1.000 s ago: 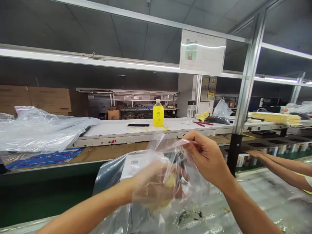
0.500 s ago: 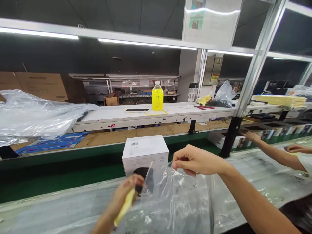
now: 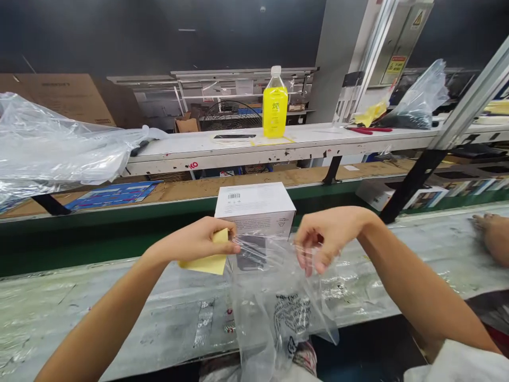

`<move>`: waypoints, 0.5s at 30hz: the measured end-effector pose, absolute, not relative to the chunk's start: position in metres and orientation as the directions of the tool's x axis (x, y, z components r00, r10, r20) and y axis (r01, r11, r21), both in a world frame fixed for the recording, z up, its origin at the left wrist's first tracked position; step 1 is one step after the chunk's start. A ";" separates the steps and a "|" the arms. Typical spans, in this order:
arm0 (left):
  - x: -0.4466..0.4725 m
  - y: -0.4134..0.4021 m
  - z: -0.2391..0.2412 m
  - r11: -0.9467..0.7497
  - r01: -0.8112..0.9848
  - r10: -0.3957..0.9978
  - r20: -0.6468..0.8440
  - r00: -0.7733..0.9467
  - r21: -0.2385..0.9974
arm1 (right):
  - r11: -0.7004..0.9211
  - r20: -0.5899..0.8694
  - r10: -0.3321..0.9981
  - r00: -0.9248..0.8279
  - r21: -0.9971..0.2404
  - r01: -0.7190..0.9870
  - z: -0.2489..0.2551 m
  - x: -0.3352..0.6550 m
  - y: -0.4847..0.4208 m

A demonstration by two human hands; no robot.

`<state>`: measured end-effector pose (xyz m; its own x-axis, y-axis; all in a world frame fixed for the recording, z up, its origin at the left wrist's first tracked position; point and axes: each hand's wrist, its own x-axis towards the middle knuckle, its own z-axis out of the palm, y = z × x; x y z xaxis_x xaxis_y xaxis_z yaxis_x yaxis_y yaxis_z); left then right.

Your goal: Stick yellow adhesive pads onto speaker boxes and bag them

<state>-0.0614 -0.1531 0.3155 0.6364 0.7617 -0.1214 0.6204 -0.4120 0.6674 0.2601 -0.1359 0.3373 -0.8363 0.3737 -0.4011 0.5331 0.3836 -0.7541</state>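
Bare left forearm (image 3: 119, 307), bare right forearm (image 3: 401, 281), white garment (image 3: 457, 363) lower right

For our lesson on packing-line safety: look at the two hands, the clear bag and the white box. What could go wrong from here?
1. The left hand pinches the clear bag with a yellow pad in the same grip, so the film may slip free.
2. Most of the bag hangs over the front edge of the bench; if the right hand loosens, it could slide off.
3. The white box stands close behind and might get knocked.
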 end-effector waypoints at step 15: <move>-0.121 -0.163 0.307 -0.009 -0.121 0.730 0.089 0.678 0.993 | 0.461 0.023 0.587 -0.809 -0.831 0.311 0.340 0.323 -0.169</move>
<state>-0.1209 -0.1625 0.3070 0.6776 0.7300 0.0893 -0.1208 -0.0093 0.9926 0.3229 -0.1695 0.3401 -0.8091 0.5872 0.0231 0.3110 0.4611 -0.8311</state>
